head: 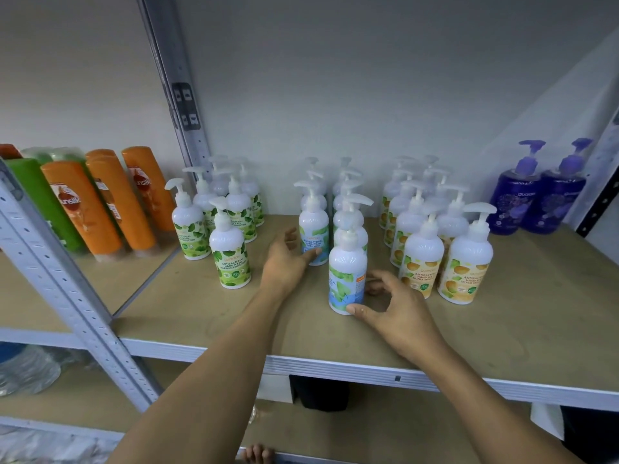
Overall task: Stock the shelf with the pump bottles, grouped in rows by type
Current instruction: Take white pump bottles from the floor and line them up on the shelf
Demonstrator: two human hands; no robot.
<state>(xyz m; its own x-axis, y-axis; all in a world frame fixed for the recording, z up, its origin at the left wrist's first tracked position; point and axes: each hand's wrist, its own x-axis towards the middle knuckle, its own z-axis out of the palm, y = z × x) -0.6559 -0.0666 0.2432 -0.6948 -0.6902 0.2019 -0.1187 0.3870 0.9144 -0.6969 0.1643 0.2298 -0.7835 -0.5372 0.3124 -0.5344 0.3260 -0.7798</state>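
Hard to make out at the back: the rear pumps of every row, blurred and overlapping. Cut off at the frame's left edge, a green shampoo bottle (37, 202) beside leaning orange shampoo bottles (100, 212). Blurred plastic-wrapped goods (26, 366) on the lower shelf, contents unclear. Toes (258, 455) just visible at the bottom edge.

Right hand (398, 309): grip pinching the front blue-label bottle (346, 279) low down, thumb at its base in front, curled fingers at its right side and partly hidden behind it. Upright on the shelf board (502, 329), at the head of the middle row, near the front edge. Left hand (284, 262): grip spread and relaxed, one fingertip touching the second blue-label bottle (313, 236), just behind and to the left of the first.

Green-label bottles (230, 259) in rows on the left, orange-label bottles (464, 269) on the right, two purple pump bottles (536, 202) at the far right.

Bare tan board in a pale metal frame, with a perforated upright post (67, 279) at the left. Plain grey-white wall (335, 78) behind.
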